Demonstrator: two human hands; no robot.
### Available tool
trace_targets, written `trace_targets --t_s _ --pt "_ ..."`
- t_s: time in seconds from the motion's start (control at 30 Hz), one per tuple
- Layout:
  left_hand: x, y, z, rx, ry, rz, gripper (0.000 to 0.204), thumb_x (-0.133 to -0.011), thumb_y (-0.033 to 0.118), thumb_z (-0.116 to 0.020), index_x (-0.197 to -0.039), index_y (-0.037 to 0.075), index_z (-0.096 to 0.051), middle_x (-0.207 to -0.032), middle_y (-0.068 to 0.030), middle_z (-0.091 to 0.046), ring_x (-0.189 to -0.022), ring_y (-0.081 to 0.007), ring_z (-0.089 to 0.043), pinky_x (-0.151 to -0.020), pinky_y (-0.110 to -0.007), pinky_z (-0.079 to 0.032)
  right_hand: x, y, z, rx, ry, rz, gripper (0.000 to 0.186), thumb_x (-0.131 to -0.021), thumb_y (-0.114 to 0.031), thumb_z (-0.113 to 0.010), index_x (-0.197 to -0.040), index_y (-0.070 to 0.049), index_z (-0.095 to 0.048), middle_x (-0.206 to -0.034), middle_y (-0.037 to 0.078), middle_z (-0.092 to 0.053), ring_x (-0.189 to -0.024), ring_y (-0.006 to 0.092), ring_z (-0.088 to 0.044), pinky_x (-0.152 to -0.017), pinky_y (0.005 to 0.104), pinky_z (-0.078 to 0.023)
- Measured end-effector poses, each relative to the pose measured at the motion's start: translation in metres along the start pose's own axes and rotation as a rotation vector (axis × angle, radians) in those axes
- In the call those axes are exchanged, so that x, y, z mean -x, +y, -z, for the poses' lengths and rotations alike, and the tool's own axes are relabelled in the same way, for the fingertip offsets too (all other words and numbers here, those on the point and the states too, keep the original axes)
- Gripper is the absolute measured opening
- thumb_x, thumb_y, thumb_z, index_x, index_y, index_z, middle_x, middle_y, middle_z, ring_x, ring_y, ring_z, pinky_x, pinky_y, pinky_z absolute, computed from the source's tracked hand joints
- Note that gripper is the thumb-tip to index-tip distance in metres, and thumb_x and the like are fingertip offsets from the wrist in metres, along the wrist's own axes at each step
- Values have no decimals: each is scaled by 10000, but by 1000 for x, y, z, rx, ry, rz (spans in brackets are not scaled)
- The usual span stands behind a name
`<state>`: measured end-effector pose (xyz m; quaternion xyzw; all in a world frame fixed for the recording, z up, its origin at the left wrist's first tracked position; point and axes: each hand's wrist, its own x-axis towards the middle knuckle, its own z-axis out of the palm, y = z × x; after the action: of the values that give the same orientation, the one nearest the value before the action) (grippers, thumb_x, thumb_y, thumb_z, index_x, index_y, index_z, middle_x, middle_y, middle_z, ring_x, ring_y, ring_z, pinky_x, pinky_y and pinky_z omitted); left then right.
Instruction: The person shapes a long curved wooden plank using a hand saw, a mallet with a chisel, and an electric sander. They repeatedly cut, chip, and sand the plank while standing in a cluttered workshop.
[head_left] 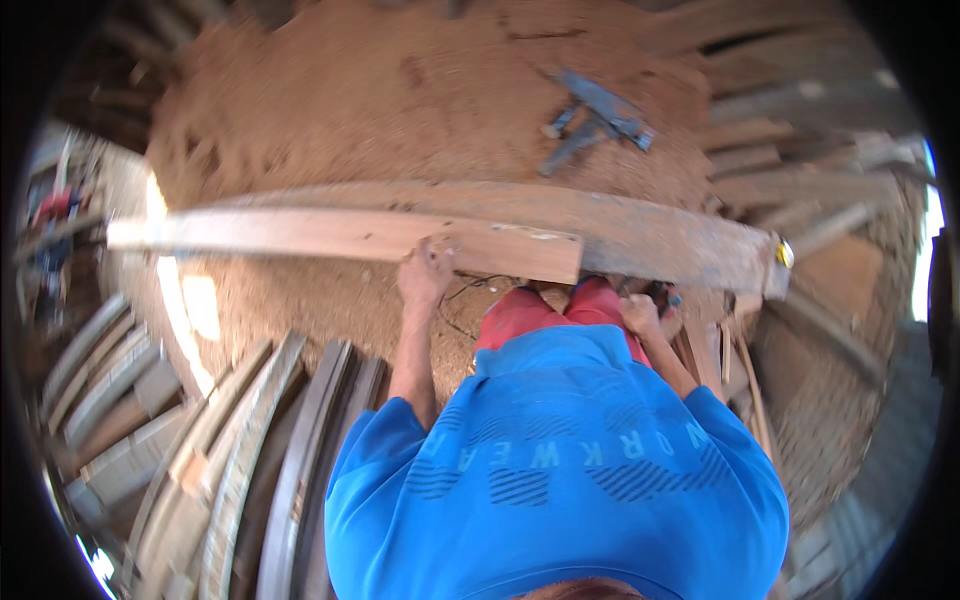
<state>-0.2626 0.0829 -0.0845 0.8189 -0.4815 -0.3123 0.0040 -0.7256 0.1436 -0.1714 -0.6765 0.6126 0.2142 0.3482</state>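
Pale pinkish-brown wooden plank lies lengthwise on a wider, weathered grey-brown wooden beam. Plank sits toward the beam's near edge; its squared right end stops well short of the beam's right end. Its left end reaches out toward the sunlit strip of ground.

Left hand: on the plank's near edge, right of mid-length, knuckles up, fingers curled. Can't tell if they grip the wood or just press on it.

Right hand: below the beam's near edge, beside the thigh of the red shorts, fingers folded in. Can't tell if anything is in them. Small dark object with a reddish part just beside it, too blurred to identify.

Small yellow object at the beam's right end. Blue-grey tool, blurred, lies on the reddish-brown dirt ground beyond the beam's far edge. Thin dark cord on the ground near the left hand. Long timbers stacked lower left; more lumber piled upper right.
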Motion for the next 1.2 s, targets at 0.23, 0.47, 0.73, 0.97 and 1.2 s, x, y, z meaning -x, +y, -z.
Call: trace_targets --t_s 0.23,0.47,0.73,0.97,1.2 --pt "-39 100 -46 -217 -33 -532 730 -841 441 -680 -1456 115 -458 -1479 -232 -399 -1356 -443 -371 -1139 -559 -258 38 -1 -64 -506 250 -360 243 -875 -244 -589 -904 -36 -711 -1007 243 -685 -988 431 -650 -885 477 -516" --pt "-40 144 -125 -377 -196 -745 728 -863 492 -616 -1475 143 -435 -1502 -232 -365 -1359 -436 -362 -1121 -612 -236 104 1 -102 -940 512 -652 195 -849 -191 -612 -861 -9 -683 -870 213 -690 -846 355 -677 -764 418 -527" --pt "-23 149 -142 -550 -66 -772 676 -915 474 -527 -1488 131 -420 -1472 -226 -402 -1309 -417 -407 -1076 -593 -286 186 69 -227 -1055 393 -1027 209 -834 -207 -620 -838 -7 -681 -829 204 -681 -824 350 -660 -748 426 -510" --pt "-21 150 -156 -591 91 -796 610 -927 418 -492 -1460 123 -461 -1429 -205 -467 -1293 -399 -425 -1065 -583 -281 181 163 -249 -895 275 -976 277 -820 -267 -643 -884 -3 -697 -930 234 -705 -897 372 -683 -751 439 -510" --pt "-10 141 -180 -629 321 -733 538 -911 378 -422 -1333 79 -569 -1305 -220 -559 -1156 -393 -514 -1003 -553 -323 88 279 -233 -814 191 -858 345 -815 -290 -702 -968 18 -689 -976 240 -701 -943 398 -677 -789 452 -507"
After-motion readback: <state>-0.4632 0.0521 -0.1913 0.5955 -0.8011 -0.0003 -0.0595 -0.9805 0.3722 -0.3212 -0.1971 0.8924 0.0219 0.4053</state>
